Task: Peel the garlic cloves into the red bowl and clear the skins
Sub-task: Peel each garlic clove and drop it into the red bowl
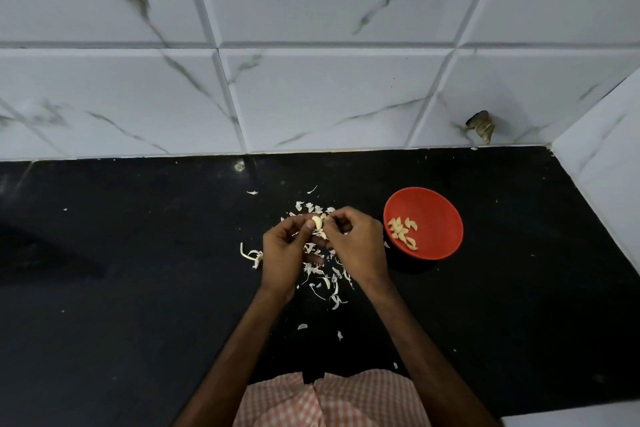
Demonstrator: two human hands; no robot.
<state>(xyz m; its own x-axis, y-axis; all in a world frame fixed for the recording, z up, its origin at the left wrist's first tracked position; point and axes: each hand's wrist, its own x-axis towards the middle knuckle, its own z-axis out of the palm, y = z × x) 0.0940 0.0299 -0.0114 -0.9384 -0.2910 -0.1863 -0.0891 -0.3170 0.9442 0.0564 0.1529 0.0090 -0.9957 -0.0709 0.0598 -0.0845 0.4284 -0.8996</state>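
Two hands meet over the middle of the black table [138,288], both clamped on a single garlic clove [317,221]. The left hand [284,253] has its fingers curled, thumb and fingertips pinching the clove from the left side. The right hand [356,243] is curled likewise, its fingertips pinching at the clove's right edge, where a scrap of skin appears to stand off it; whether that scrap is attached cannot be told. The clove is pale, curved and partly bare. Loose skins [322,274] lie scattered on the table beneath and around the hands, thickest directly below them, with a few stray flakes nearer the person and others toward the wall. One stringy stalk piece [254,255] lies just left of the left hand. The red bowl [440,211] stands upright on the table just to the right of the right hand, not touched by it. It holds a small heap of peeled cloves [403,232], gathered on its left inner side. Behind the table stands a wall of white marble-patterned tiles [311,90], turning a corner at the right. A dark broken spot [480,125] shows low on that wall, beyond the bowl. At the bottom edge a checked pink-and-white garment [346,399] is visible between the forearms.
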